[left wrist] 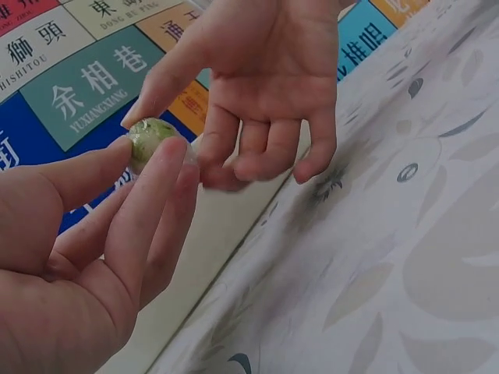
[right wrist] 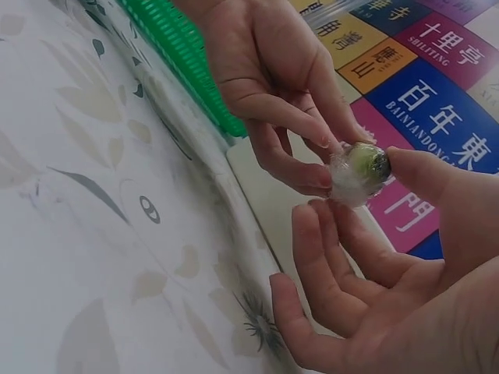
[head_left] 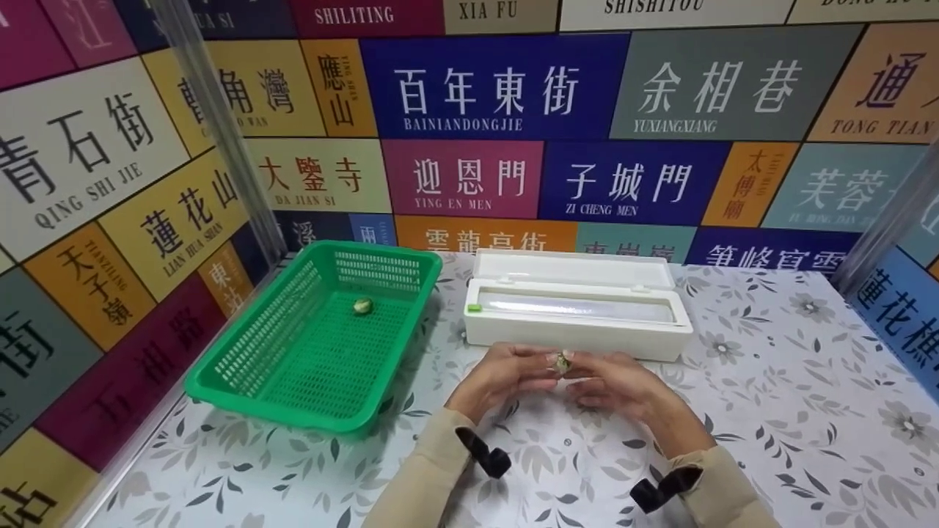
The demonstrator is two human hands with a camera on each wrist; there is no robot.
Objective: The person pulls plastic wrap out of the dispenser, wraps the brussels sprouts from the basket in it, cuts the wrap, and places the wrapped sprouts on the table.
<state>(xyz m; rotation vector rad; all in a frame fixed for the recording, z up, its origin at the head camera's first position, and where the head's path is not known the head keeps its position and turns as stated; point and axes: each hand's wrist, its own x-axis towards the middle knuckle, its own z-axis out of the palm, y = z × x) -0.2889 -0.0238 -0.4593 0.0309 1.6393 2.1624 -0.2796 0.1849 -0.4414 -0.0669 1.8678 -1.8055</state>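
Right in front of the white box (head_left: 572,334), both hands are on it: the left hand (head_left: 506,378) and the right hand (head_left: 623,385) pinch a green ball in clear film (left wrist: 152,140), thumbs and fingertips against it. Tight quarters there, close to the box's front edge! Off to the box's right, though, a broad stretch of counter (head_left: 770,389) runs out toward the side wall (head_left: 906,297). Left of the box, just a narrow strip, then the high rim of the green basket (head_left: 323,359). Behind, the box's raised lid (head_left: 572,268) stands near the back wall (head_left: 469,180).

Now the count: one box, one basket, two balls, the second ball (head_left: 362,306) sitting in the basket, left of the box. One clear roll (head_left: 579,308) lies inside the box, one green tab (head_left: 475,308) at its left end. Beneath the box, grey leaves and flowers on white; around it, walls of bright panels lettered in Chinese.
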